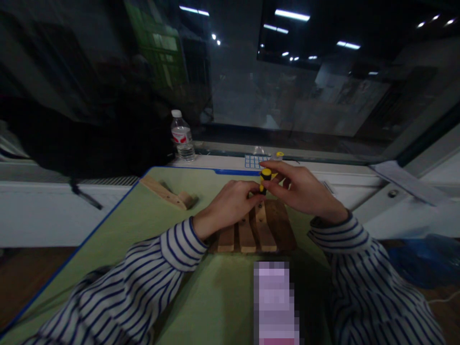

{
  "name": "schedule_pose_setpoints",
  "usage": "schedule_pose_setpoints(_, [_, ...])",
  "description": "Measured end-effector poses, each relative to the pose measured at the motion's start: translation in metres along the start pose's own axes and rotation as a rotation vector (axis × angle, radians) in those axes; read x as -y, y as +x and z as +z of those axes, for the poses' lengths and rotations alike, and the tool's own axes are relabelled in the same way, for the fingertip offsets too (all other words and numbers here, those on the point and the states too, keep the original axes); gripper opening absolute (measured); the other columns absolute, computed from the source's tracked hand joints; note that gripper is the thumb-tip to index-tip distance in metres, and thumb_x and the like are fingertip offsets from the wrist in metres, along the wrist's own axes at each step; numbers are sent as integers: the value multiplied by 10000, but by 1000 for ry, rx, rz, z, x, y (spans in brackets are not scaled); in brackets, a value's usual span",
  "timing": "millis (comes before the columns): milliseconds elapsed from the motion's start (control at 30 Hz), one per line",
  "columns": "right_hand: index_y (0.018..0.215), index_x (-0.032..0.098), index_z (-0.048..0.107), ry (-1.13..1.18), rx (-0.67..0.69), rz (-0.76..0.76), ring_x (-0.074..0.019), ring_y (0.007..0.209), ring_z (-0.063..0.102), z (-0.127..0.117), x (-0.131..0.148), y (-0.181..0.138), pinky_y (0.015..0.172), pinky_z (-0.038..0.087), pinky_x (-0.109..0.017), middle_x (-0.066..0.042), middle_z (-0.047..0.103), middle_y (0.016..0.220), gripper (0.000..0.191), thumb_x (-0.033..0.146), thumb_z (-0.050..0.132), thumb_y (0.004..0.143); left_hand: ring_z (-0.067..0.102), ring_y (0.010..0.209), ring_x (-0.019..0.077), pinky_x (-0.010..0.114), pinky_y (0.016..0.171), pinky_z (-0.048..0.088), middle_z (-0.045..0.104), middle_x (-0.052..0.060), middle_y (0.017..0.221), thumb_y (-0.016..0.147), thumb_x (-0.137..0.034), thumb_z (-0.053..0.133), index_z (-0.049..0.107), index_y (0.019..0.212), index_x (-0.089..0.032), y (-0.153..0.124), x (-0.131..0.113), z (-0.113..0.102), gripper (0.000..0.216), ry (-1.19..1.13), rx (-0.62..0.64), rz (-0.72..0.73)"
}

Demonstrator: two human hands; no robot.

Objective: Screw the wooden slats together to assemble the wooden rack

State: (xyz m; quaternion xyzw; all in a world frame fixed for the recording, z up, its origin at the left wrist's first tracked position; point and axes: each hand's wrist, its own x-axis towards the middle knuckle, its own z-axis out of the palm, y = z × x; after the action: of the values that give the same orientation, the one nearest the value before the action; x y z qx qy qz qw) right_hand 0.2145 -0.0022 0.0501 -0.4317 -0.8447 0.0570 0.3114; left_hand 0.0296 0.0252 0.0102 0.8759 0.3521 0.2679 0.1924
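A screwdriver (265,175) with a short yellow and black handle stands upright over a wooden piece. My right hand (300,188) is closed at the handle, thumb against its side and index finger stretched past the top. Low on the same handle, the thumb and fingertips of my left hand (232,203) pinch it. Beneath lies a dark brown board (283,223) bearing several lighter wooden strips (265,232) side by side, with small dark holes or screws. My left hand covers the strips' far left part. The screwdriver's tip is hidden or too small to make out.
A separate wooden piece (163,191) with a round end lies at the table's far left. A water bottle (182,136) and a blue-gridded sheet (253,161) are on the windowsill. A pixelated purple patch (275,302) covers something near me. The green table (194,299) has blue edges.
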Motion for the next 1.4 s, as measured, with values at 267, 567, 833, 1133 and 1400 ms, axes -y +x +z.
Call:
schedule_pose_setpoints(267, [1138,184,601,11,-25,-22,-118,750,648,-1,1,1,658,508,-238,-43,684,1085,282,229,574,861,642,749,174,264,645,427,719,38,849,869,-244,531,701,971,-168,0,-2,-3,212,25,24,-10])
schedule_pose_setpoints(567, [1082,200,607,26,-41,-2,-135,735,648,0,-1,0,641,504,-254,-35,689,995,242,263,605,849,635,815,193,263,667,456,709,60,898,838,-416,601,696,931,-162,-1,-3,-3,287,3,-16,-35])
schedule_pose_setpoints(833, [1059,190,605,37,-42,10,-135,727,649,1,0,1,643,510,-260,-40,684,987,242,299,613,843,629,778,173,255,656,444,712,49,876,868,-304,572,702,965,-166,0,-4,-4,214,-25,10,-33])
schedule_pose_setpoints(1133, [1304,194,498,1,16,1,-153,771,670,0,0,0,717,542,-310,-86,625,1239,481,299,586,843,643,844,190,281,760,466,712,61,921,894,-253,517,684,1009,-156,-1,0,-1,224,-60,28,1])
schedule_pose_setpoints(1400, [1236,209,543,27,41,-30,-144,770,665,-1,-1,-1,698,529,-286,-57,671,1139,369,224,531,867,642,822,185,278,740,463,713,65,913,892,-232,506,683,1017,-151,0,-1,-3,232,-57,59,2])
